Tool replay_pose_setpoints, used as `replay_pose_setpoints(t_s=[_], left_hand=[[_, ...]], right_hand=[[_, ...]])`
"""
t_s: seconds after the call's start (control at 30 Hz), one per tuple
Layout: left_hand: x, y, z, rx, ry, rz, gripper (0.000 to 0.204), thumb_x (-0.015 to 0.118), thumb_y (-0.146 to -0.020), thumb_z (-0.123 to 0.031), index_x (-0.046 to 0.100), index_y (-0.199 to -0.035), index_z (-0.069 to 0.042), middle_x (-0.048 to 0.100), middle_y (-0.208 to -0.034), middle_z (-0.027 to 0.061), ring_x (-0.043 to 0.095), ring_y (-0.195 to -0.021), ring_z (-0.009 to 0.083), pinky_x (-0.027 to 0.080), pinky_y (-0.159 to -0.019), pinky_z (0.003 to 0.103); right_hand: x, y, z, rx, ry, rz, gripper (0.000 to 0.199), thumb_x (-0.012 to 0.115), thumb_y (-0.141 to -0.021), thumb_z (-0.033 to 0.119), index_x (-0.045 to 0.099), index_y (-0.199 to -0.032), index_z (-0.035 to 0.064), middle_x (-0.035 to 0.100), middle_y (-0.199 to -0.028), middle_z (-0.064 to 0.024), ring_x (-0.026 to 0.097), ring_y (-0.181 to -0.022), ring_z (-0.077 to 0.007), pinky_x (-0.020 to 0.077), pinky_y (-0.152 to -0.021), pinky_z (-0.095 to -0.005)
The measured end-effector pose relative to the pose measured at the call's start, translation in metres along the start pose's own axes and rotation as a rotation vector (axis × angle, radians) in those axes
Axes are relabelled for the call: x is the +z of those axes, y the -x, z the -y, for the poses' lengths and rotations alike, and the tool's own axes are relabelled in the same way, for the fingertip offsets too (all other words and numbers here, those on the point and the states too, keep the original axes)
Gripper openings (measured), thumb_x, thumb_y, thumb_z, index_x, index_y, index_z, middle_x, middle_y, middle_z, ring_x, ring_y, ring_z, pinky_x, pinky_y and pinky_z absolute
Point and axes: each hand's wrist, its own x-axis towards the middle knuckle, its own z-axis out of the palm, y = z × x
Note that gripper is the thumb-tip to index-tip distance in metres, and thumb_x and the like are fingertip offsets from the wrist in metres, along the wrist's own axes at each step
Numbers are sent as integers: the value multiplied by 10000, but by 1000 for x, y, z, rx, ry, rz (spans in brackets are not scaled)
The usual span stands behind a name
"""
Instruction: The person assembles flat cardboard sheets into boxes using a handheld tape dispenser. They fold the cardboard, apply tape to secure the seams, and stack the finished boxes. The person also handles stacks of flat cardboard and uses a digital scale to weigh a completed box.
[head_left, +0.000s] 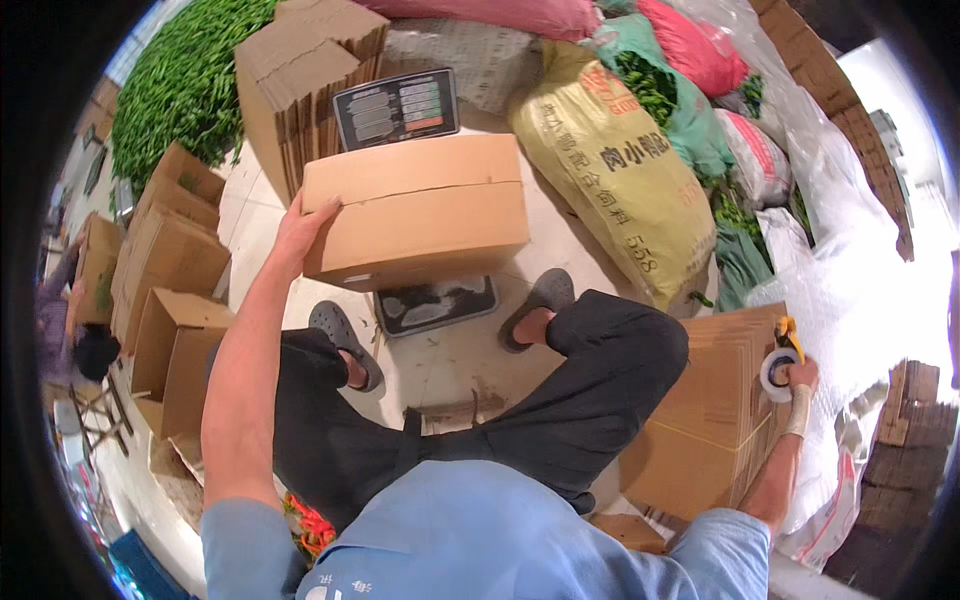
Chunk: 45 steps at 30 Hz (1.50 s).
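A closed brown cardboard box (420,210) sits in front of me, above the dark platform of a weighing scale (440,308). A seam runs across its top. My left hand (305,235) grips the box's left end, thumb on the top edge, the other fingers partly hidden. Off to the right, my right hand (803,378) is closed round a tape dispenser (786,335) with a yellow-orange part and a roll of pale tape. The dispenser is beside a stack of flattened cartons (700,420). Behind the box stands the scale's display panel (396,108).
A big heap of green chillies (185,85) lies at the far left, near upright folded cartons (300,75). Open boxes (180,345) line the left side. A full yellow sack (620,170) leans at the right. Another person (70,330) is at the left edge.
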Motion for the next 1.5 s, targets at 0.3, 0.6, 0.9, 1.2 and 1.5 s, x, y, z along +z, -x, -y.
replay_pose_setpoints(t_s=[0.3,0.6,0.9,1.2,1.5], left_hand=[[10,-4,9,-42,-68,-22,737,780,-881,-347,448,-1478,-70,641,-1252,131,647,-1074,181,524,-921,334],[15,-8,12,-40,16,-49,640,806,-833,-345,571,-1309,13,689,-1178,133,664,-1048,188,531,-920,331],[12,-9,11,-81,2,-53,629,787,-838,-382,597,-1304,-4,705,-1163,126,685,-1021,196,535,-920,330],[12,-9,6,-83,-60,-53,622,783,-841,-378,599,-1286,16,706,-1166,142,689,-1031,204,537,-924,342],[13,-10,7,-69,-18,-41,652,792,-827,-384,590,-1303,13,706,-1161,135,689,-1025,195,538,-928,338]], right_hand=[[-4,116,412,-1095,-627,43,641,750,-671,96,568,-1277,-1,668,-1106,-118,637,-1042,-213,491,-944,-335],[94,227,557,-1432,-879,229,542,719,-750,42,550,-1265,33,642,-1144,-155,646,-1077,-286,506,-949,-361],[123,219,560,-1444,-883,35,554,768,-813,80,506,-1297,16,622,-1208,-160,642,-1104,-287,501,-948,-355],[129,218,551,-1408,-909,136,670,776,-792,51,458,-1379,-6,567,-1320,-145,569,-1224,-269,437,-1060,-372],[128,216,552,-1470,-881,206,807,789,-785,54,365,-1469,1,536,-1361,-177,570,-1233,-288,450,-1058,-380]])
